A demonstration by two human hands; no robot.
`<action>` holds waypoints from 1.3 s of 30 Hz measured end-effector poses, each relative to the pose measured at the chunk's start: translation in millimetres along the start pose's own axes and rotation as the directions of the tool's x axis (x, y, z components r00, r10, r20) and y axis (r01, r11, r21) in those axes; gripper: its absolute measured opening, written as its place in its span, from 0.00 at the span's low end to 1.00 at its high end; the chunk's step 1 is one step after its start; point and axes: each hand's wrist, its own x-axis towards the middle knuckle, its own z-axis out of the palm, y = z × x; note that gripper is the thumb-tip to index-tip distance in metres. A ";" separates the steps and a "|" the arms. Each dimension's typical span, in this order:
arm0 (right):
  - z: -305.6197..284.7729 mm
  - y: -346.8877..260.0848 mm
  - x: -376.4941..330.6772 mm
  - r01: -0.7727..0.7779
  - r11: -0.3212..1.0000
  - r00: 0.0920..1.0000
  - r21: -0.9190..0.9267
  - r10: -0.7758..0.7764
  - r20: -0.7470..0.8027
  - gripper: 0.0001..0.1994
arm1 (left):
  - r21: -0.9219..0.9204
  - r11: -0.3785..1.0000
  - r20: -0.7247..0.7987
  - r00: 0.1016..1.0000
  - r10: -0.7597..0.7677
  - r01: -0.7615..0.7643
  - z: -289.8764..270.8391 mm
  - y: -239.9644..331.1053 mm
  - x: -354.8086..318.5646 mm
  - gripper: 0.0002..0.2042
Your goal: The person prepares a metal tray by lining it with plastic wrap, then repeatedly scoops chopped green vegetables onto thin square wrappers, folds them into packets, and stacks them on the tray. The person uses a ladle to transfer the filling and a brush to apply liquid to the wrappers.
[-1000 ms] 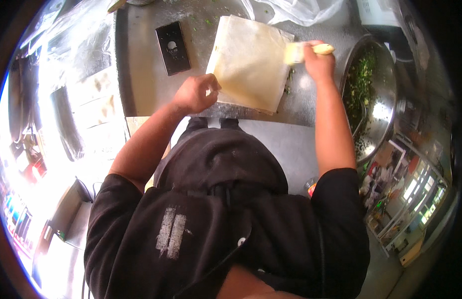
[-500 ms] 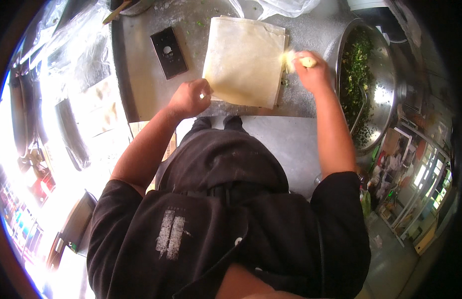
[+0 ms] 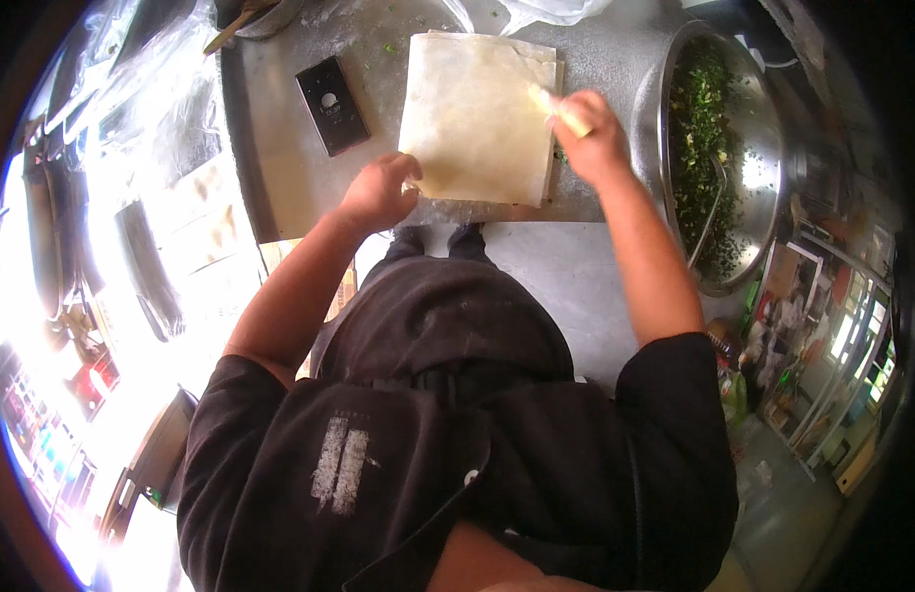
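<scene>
A stack of thin pale square dough sheets (image 3: 477, 113) lies flat on the floured metal counter (image 3: 280, 168). My left hand (image 3: 376, 192) pinches the near left corner of the stack. At the stack's right edge, my right hand (image 3: 590, 143) is closed around a small pale stick-like tool (image 3: 561, 109) that rests on the sheets. A large steel bowl (image 3: 763, 109) of chopped green filling stands just right of my right hand.
A dark flat rectangular device (image 3: 332, 104) lies on the counter left of the sheets. Another bowl with a wooden stick (image 3: 242, 20) sits at the far left corner, and clear plastic (image 3: 546, 12) is bunched behind the sheets. Trays and clutter fill the bright left side.
The dough sheet was held up tilted off the counter; it now lies flat on the stack. Both hands came down with it to its near left corner and right edge.
</scene>
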 end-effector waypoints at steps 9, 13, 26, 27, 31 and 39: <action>21.7 30.6 -81.1 -0.212 0.918 0.962 -0.334 0.256 0.092 0.34 | 0.083 0.996 0.009 0.999 0.035 -0.036 1.5 1.6 11.2 0.05; 34.8 -10.3 -98.2 0.065 0.979 0.998 -0.196 -0.060 0.033 0.36 | -0.029 0.994 -0.060 0.992 -0.110 0.108 -5.4 12.9 26.8 0.07; -18.8 7.9 18.0 -0.160 0.802 0.986 0.575 0.153 0.061 0.14 | -0.381 0.925 -0.305 0.943 -0.134 0.008 -81.8 42.9 136.2 0.13; -30.0 2.0 18.3 -0.105 0.801 0.994 0.589 0.109 0.028 0.14 | -0.369 0.930 -0.320 0.939 -0.128 0.001 -87.1 47.2 134.2 0.12; -90.2 -22.9 -8.3 -0.068 0.849 0.998 0.523 0.062 0.029 0.13 | -0.493 0.827 -0.281 0.949 0.142 -0.270 -114.2 67.8 100.9 0.08; -137.9 -37.4 -9.8 0.370 0.805 0.909 0.464 -0.210 -0.360 0.10 | -0.890 0.332 -0.247 0.943 0.224 -0.312 -135.5 104.3 92.1 0.07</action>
